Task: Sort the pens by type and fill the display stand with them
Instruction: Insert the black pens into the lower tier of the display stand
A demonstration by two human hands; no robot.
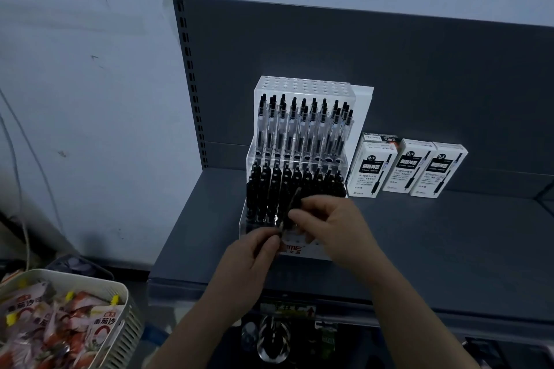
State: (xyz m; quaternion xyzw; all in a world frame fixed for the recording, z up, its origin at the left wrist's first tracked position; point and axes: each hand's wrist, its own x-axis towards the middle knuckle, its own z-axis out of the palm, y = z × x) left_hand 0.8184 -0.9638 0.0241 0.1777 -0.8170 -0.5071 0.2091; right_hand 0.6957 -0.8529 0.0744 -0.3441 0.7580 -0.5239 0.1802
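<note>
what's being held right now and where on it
A blurred pen: the left hand pinches its lower end and the right hand grips it near the middle.

Clear glossy plastic display stand [299, 156]

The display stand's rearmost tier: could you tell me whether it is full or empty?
Empty: the rearmost tier shows only bare holes; the clear pens stand in the tier before it.
</note>
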